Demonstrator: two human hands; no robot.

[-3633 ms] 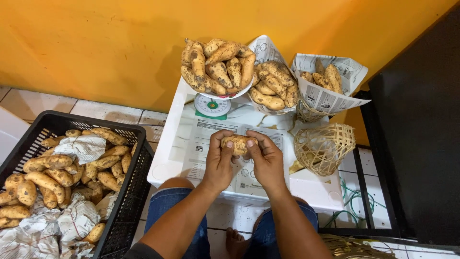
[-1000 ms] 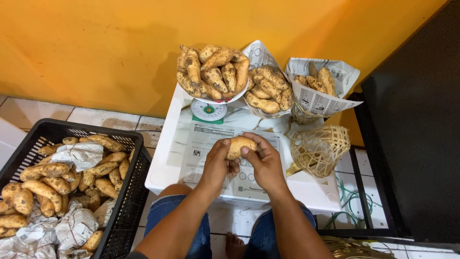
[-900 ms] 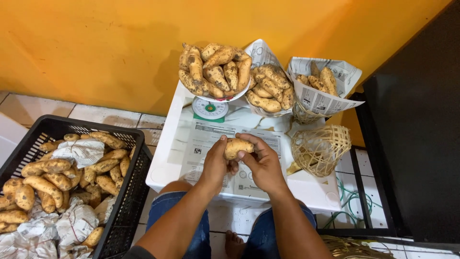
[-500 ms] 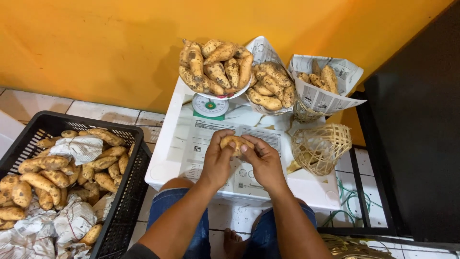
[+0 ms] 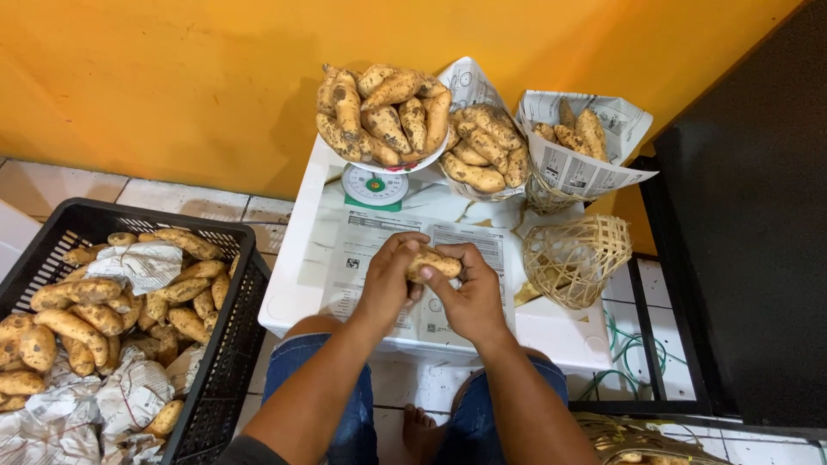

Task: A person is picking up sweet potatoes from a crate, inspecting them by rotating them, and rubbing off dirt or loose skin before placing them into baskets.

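Sweet potato (image 5: 433, 261) clasped between left hand (image 5: 389, 282) and right hand (image 5: 469, 297)

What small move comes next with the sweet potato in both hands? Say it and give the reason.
Probably set the sweet potato down on the sheet of newspaper spread right under it. Both the left hand and the right hand grip it just above that paper, and the baskets behind are lined with the same kind of paper.

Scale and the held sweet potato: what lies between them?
Head view: only a newspaper sheet on the white table lies between the scale and the sweet potato.
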